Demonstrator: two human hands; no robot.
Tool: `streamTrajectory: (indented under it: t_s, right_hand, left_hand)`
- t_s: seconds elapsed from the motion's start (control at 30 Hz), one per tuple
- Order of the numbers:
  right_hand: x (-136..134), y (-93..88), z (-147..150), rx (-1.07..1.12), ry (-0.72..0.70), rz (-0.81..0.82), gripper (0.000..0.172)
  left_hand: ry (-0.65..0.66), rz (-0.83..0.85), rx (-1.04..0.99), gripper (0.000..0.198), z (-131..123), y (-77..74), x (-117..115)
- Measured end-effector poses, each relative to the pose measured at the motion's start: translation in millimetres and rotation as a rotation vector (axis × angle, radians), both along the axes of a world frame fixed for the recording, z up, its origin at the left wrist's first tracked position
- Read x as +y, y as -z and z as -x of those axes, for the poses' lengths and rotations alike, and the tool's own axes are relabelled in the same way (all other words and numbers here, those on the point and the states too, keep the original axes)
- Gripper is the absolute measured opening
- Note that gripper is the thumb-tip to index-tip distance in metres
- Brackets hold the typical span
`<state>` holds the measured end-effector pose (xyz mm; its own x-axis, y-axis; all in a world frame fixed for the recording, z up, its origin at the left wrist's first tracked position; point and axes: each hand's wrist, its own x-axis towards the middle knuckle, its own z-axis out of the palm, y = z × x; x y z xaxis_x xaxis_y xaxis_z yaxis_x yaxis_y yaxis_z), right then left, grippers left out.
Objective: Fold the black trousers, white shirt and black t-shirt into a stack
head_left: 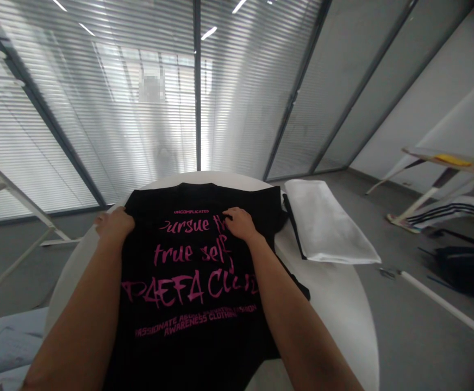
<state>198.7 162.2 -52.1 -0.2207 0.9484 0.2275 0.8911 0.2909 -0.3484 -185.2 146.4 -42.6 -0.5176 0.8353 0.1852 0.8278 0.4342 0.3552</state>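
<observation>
A black T-shirt [188, 293] with pink lettering lies spread on a round white table [343, 304] in front of me. My left hand [113, 222] rests at the shirt's far left corner, fingers curled over the fabric edge. My right hand [240, 221] presses on the upper right part of the shirt, fingers bent and pinching the cloth, which wrinkles beneath them. Both forearms stretch over the shirt.
A folded white cloth [326, 222] lies on the table's right side, partly over a dark garment. Glass walls with blinds stand behind. At right are a slanted table [444, 163], a striped item and a dark bag [469, 271] on the grey floor. A white frame stands at left.
</observation>
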Motion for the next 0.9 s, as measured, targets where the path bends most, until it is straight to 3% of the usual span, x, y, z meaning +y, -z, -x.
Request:
streamTrajectory:
  t_s: [0.07, 0.1, 0.17, 0.27, 0.43, 0.63, 0.73, 0.83, 0.9]
  right_hand:
    - [-1.0, 0.8, 3.2, -0.002, 0.000, 0.021, 0.034]
    - [-1.7, 1.4, 5.1, -0.002, -0.006, 0.029, 0.034]
    - [-3.4, 2.5, 9.4, 0.001, -0.030, 0.035, 0.032]
    - [-6.6, 2.4, 14.6, 0.023, -0.052, 0.036, 0.028]
    - [-10.1, -3.0, 11.8, 0.050, -0.004, 0.038, 0.036]
    - [-2.9, -16.0, -13.2, 0.091, 0.129, 0.016, 0.033]
    - [3.5, -29.2, -37.9, 0.140, 0.268, 0.004, 0.032]
    - [6.6, -40.7, -64.6, 0.253, 0.583, -0.003, 0.039]
    - [6.5, -42.8, -77.0, 0.261, 0.681, 0.015, 0.043]
  left_hand:
    - [-0.097, -0.046, 0.028, 0.054, -23.3, -4.9, -1.2]
    - [-0.064, -0.069, 0.048, 0.055, -35.6, -5.7, -0.8]
    - [0.094, -0.092, 0.075, 0.057, -57.7, -3.0, 1.8]
    - [0.298, 0.003, 0.088, 0.059, -76.7, 8.1, 7.7]
    - [0.328, 0.117, 0.102, 0.060, -73.5, 22.7, 14.2]
    - [0.334, 0.129, 0.082, 0.062, -67.4, 24.8, 15.7]
    - [0.327, 0.116, 0.085, 0.062, -69.0, 25.0, 14.8]
    - [0.322, 0.108, 0.108, 0.061, -71.5, 24.7, 13.0]
    - [0.325, 0.108, 0.126, 0.060, -73.3, 24.3, 11.6]
